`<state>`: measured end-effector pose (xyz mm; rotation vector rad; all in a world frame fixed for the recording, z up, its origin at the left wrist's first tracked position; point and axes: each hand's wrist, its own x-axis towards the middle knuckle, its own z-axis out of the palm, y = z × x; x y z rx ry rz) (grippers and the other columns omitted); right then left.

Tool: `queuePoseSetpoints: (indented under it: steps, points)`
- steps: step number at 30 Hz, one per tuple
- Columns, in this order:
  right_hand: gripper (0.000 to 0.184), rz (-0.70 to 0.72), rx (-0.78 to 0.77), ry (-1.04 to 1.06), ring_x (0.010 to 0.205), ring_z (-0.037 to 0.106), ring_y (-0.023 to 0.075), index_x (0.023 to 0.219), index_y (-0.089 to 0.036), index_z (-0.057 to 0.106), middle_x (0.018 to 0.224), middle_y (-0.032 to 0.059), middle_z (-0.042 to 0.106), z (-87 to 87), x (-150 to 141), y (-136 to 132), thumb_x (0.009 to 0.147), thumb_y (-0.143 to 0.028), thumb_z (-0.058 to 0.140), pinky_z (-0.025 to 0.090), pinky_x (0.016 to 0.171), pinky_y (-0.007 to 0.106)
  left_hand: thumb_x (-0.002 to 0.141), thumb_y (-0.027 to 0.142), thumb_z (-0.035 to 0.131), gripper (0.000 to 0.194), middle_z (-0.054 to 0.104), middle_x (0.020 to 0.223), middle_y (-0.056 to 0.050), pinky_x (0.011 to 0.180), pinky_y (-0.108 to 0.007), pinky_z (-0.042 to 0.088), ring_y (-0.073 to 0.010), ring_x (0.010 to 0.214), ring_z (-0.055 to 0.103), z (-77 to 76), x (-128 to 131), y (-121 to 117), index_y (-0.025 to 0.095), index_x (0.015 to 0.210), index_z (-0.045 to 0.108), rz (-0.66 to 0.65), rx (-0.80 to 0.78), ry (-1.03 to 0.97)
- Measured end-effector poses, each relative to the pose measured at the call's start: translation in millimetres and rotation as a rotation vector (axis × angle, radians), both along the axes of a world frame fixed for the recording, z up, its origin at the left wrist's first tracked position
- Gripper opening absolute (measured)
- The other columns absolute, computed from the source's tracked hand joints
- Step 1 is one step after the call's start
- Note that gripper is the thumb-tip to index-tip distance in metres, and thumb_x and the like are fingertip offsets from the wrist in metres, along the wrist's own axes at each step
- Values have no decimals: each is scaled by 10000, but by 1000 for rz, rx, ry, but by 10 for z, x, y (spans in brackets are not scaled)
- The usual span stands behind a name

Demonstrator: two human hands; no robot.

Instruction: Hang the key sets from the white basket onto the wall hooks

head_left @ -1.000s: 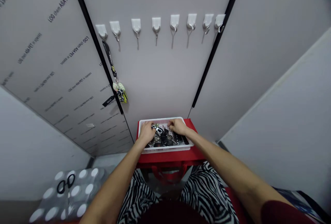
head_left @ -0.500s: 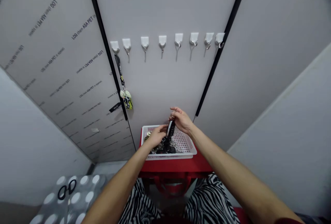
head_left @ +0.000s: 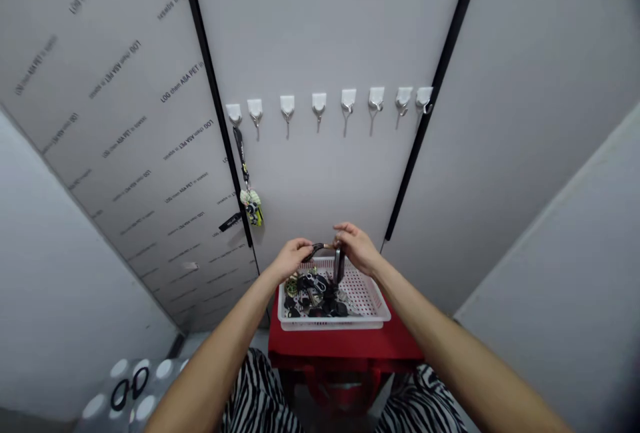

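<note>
Head view: pinching a long black fob (head_left: 339, 266) in right hand (head_left: 361, 252), dark curved strap (head_left: 314, 251) in left hand (head_left: 291, 260), over a white plastic basket (head_left: 335, 326). Might drop both if pinching too loosely.

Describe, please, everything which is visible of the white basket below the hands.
The white basket is shallow and rectangular, plastic-looking, with slotted walls and a perforated bottom. It sits upright on a red surface. A jumbled heap of keychains lies mostly in its left and near part; bottom holes show at right. Whether the left hand or right hand touches it is unclear.
</note>
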<state>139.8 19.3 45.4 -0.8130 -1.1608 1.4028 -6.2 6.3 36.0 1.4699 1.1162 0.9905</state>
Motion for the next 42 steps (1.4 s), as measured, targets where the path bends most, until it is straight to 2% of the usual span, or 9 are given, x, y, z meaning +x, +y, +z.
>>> queuePoseSetpoints:
  steps: [3, 7, 14, 22, 26, 32, 37, 40, 42]
  points:
    - [199, 12, 119, -288, 509, 438, 74, 705, -153, 473, 561, -35, 492, 11, -100, -49, 534, -238, 529, 356, 541, 232, 611, 210, 408, 163, 478, 508, 32, 485, -182, 319, -64, 479, 412, 261, -87, 50, 121, 673, 529, -31, 173, 230]
    - [173, 69, 289, -368, 537, 449, 85, 631, -145, 492, 554, -17, 500, 204, -274, -16, 592, -313, 479, 358, 562, 237, 563, 189, 469, 151, 495, 555, 29, 487, -177, 316, -66, 511, 409, 653, -194, 105, 132, 688, 531, 0, 379, 369]
    - [176, -16, 410, -294, 585, 458, 84, 704, -148, 509, 640, -3, 528, 787, -712, 96, 576, -267, 487, 355, 531, 212, 504, 184, 548, 213, 354, 436, 88, 413, -154, 269, -29, 410, 340, 1241, -415, 172, 132, 687, 453, 211, 449, 111]
    - [132, -78, 418, -199, 423, 423, 51, 639, -146, 485, 531, -23, 513, 1422, -1154, 255, 574, -262, 482, 325, 403, 177, 511, 161, 546, 224, 478, 527, 46, 502, -194, 376, -41, 459, 446, 1735, -692, 257, 126, 707, 443, 405, 491, -218]
    - [127, -120, 428, -187, 410, 424, 50, 629, -148, 489, 508, -27, 499, 1653, -1294, 452, 570, -260, 492, 321, 380, 166, 539, 160, 514, 170, 477, 519, 37, 501, -203, 391, -41, 440, 444, 1932, -759, 413, 117, 693, 455, 550, 536, -222]
    - [144, -225, 433, -342, 457, 460, 65, 620, -144, 527, 564, -5, 543, 1683, -1394, 754, 577, -276, 489, 342, 415, 173, 533, 116, 497, 129, 544, 640, -11, 608, -223, 399, -81, 590, 498, 1955, -779, 631, 121, 661, 505, 761, 645, 99]
    - [183, -271, 435, -444, 489, 481, 80, 651, -139, 537, 563, 7, 548, 1595, -1395, 871, 588, -303, 483, 363, 460, 192, 550, 104, 469, 148, 558, 684, -21, 639, -221, 387, -92, 637, 499, 1839, -758, 639, 126, 688, 518, 782, 643, 231]
    - [188, -288, 479, -466, 524, 486, 84, 663, -141, 536, 582, 10, 549, 1497, -1303, 824, 589, -306, 485, 376, 499, 203, 565, 114, 457, 168, 554, 703, -14, 626, -208, 383, -84, 624, 489, 1701, -699, 503, 133, 722, 514, 784, 677, 252]
    - [185, -275, 517, -468, 550, 487, 80, 671, -143, 534, 611, 9, 551, 1349, -1166, 730, 591, -303, 488, 380, 522, 204, 586, 138, 446, 178, 548, 718, -8, 612, -197, 382, -74, 610, 480, 1509, -633, 373, 137, 754, 505, 770, 705, 243]
